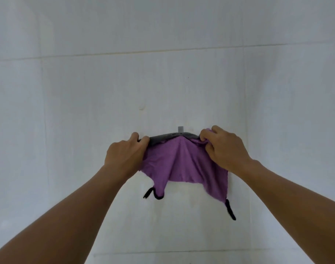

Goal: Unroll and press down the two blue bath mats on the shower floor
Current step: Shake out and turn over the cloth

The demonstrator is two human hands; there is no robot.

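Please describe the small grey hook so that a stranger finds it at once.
On the white tiled wall filling the view, find the purple cloth gripped by the left hand and right hand. Just above the middle of its grey top band sits the hook, the only small grey square there.

The purple cloth [181,164] is thin, matt fabric that creases softly where the left hand [122,155] and the right hand [225,149] grip it. Its grey band [162,139] looks thicker and is also matt. The black cords [230,209] are matt too. The small hook [180,129] looks like dull metal. The wall tiles [105,92] are smooth and pale.
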